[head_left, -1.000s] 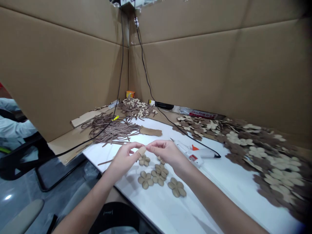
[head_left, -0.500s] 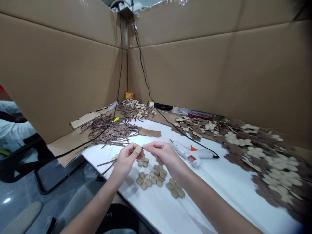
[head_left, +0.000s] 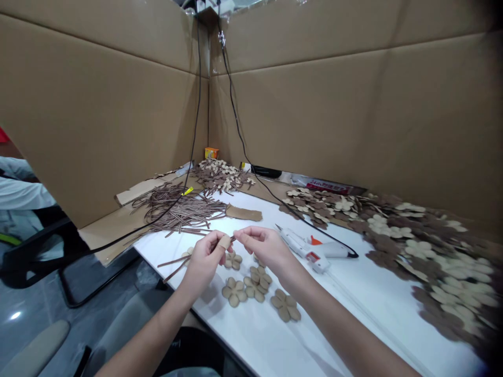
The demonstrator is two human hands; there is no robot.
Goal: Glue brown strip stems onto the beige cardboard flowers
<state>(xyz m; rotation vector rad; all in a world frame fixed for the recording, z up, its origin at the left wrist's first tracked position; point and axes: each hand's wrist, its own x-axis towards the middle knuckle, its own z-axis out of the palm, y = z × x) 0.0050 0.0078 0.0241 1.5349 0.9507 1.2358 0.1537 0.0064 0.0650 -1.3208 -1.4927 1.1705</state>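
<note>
My left hand (head_left: 207,257) is closed, with tan tape on its thumb. Thin brown cords (head_left: 173,261) stick out to the left behind it, and a short dark end shows at its fingertips. My right hand (head_left: 266,248) pinches that brown end, its fingertips almost touching the left thumb. Beneath the hands, several beige fabric flowers lie on the white table: one flower (head_left: 233,260) is partly hidden by the left hand, another flower (head_left: 234,292) lies closer to me, and a further flower (head_left: 285,305) is under the right forearm. Two flowers (head_left: 257,283) overlap between them.
A white glue gun (head_left: 304,245) lies right of my hands. Behind them is a heap of brown cords (head_left: 178,209). Piled brown and beige petal pieces (head_left: 416,246) cover the right side. A black cable (head_left: 261,180) crosses the table; cardboard walls (head_left: 334,110) enclose the back.
The right fingertips have drawn slightly away from the left thumb, so a bit more of the brown end shows. The whole view has shifted slightly.
</note>
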